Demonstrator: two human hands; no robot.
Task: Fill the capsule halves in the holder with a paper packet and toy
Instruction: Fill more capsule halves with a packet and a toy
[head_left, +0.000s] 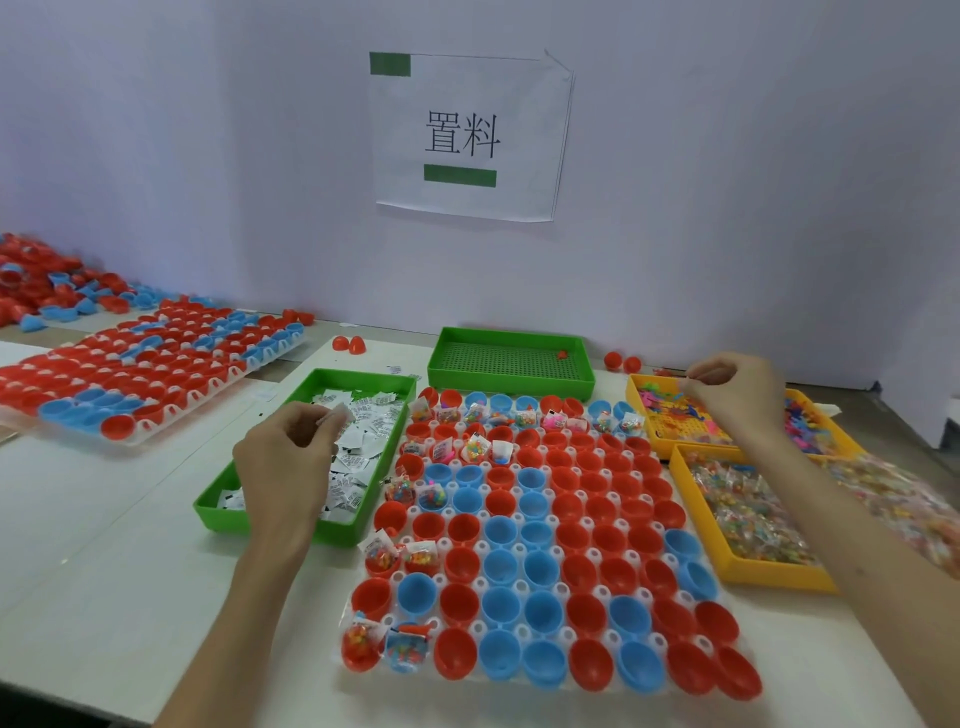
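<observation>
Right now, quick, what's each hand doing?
Left hand: pinching a paper packet.
Right hand: fingers curled above the yellow tray; whether it holds anything cannot be told.

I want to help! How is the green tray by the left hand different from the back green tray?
The near green tray holds many white paper packets; the back green tray holds one small red piece. The left hand, pinching a paper packet, is over the near tray; no hand is over the back tray. Both are green.

Table is loaded tbh: holder is laid between left hand and right hand, green tray under one, yellow trays under the other.
</observation>
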